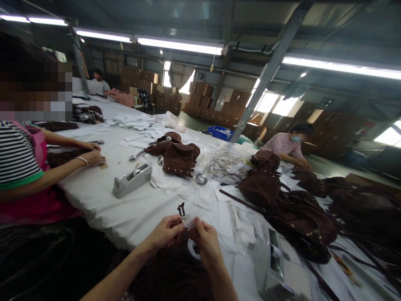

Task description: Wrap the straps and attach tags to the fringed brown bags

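Observation:
Between my two hands is a small, thin white piece of paper (189,220). My left hand (167,232) pinches its left side with thumb and fingers. On the other side, my right hand (206,242) grips it between thumb and forefinger. A small dark brown strip (181,209) shows just beyond my left fingertips; whether it is attached to anything I cannot tell. Partly hidden by my right hand is a roll of clear tape (192,249). Below my hands lies a dark brown fringed item (169,271), mostly in shadow.
Grey tape dispensers stand on the white-covered table (103,209), one to the left (132,179) and one at right front (272,263). Brown bags (178,159) lie ahead, with more brown bags (260,184) to the right. Co-workers sit left (21,163) and far right (278,144).

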Demonstrator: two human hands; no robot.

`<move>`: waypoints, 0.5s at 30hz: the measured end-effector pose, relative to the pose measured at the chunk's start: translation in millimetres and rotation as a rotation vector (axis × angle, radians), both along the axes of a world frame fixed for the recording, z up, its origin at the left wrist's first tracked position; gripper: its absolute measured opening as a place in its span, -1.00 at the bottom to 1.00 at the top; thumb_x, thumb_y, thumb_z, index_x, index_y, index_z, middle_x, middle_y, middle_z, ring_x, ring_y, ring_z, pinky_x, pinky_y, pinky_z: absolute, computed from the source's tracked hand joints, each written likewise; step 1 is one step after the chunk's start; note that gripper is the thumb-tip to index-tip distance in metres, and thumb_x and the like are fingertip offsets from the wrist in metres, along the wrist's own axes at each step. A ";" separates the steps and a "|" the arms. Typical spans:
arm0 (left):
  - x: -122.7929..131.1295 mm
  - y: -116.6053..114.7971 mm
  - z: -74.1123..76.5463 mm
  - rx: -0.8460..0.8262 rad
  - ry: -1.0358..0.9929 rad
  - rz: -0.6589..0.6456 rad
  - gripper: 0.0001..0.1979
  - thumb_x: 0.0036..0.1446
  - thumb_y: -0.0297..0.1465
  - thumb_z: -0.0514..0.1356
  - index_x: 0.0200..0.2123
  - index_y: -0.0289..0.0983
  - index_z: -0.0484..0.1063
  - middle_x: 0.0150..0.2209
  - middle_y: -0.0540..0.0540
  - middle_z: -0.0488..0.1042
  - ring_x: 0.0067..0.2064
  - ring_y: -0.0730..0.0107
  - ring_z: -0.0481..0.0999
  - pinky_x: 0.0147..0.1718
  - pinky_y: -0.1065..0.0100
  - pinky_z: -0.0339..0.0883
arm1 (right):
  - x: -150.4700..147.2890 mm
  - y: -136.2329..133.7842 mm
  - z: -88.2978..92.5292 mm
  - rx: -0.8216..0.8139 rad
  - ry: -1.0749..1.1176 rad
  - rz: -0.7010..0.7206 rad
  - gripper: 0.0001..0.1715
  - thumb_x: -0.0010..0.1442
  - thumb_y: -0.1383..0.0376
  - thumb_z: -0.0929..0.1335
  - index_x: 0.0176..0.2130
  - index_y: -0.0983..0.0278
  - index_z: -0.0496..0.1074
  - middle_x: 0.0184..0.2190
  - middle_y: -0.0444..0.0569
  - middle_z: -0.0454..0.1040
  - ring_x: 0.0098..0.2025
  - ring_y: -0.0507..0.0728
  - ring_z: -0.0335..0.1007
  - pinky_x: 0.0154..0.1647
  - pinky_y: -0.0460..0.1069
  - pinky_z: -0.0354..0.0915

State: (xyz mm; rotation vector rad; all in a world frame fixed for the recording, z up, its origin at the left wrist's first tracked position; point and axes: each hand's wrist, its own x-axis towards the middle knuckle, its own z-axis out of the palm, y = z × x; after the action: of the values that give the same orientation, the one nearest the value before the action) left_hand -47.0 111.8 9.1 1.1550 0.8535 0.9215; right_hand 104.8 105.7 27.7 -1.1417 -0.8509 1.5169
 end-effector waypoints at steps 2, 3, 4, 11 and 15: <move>0.1 -1.3 2.5 0.023 0.014 -0.008 -0.66 0.06 -0.12 0.20 -0.31 -0.31 0.32 -0.64 0.11 0.28 -0.72 0.64 0.13 -0.75 0.54 -0.07 | -3.6 -1.2 -4.2 -0.005 0.049 -0.041 -0.66 -0.10 0.05 0.50 -0.47 0.29 0.53 -0.59 -0.14 0.43 -0.56 -0.02 0.23 -0.46 -0.12 0.20; -0.3 -2.1 3.3 0.021 0.012 -0.009 -0.69 0.07 -0.15 0.18 -0.30 -0.29 0.30 -0.62 0.11 0.30 -0.70 0.63 0.15 -0.73 0.55 -0.05 | -5.0 -1.6 -5.9 0.002 0.067 -0.057 -0.68 -0.10 0.08 0.51 -0.46 0.28 0.54 -0.56 -0.12 0.46 -0.54 -0.01 0.26 -0.44 -0.11 0.22; -0.9 -2.8 3.8 0.008 0.002 -0.011 -0.73 0.09 -0.19 0.16 -0.28 -0.27 0.27 -0.60 0.11 0.31 -0.69 0.63 0.16 -0.71 0.55 -0.04 | -6.2 -1.9 -7.2 0.010 0.080 -0.069 -0.71 -0.09 0.09 0.50 -0.47 0.27 0.54 -0.53 -0.11 0.48 -0.52 0.00 0.28 -0.43 -0.11 0.23; -12.2 -0.8 3.5 -0.057 -0.119 -0.182 -0.68 0.06 -0.47 0.04 -0.10 -0.16 0.07 -0.48 0.10 0.40 -0.66 0.59 0.25 -0.69 0.55 0.01 | -1.1 -1.5 -5.4 0.079 0.006 -0.014 -0.67 0.03 0.08 0.44 -0.53 0.29 0.50 -0.59 -0.10 0.46 -0.54 0.03 0.31 -0.44 -0.09 0.24; -17.9 0.7 5.3 -0.008 -0.208 -0.248 -0.41 0.11 -0.42 0.14 0.15 -0.18 -0.08 -0.31 -0.05 0.48 -0.36 0.37 0.53 -0.44 0.42 0.32 | 8.0 2.5 -2.7 0.147 -0.228 0.051 -0.54 0.08 -0.01 0.38 -0.54 0.32 0.46 -0.64 -0.09 0.43 -0.61 0.03 0.26 -0.56 -0.10 0.16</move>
State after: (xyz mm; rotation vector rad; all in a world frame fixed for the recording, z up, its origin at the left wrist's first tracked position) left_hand -64.8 112.4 14.4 1.1080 0.5320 0.8151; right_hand 112.8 108.3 24.9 -1.2058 -1.1338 1.3569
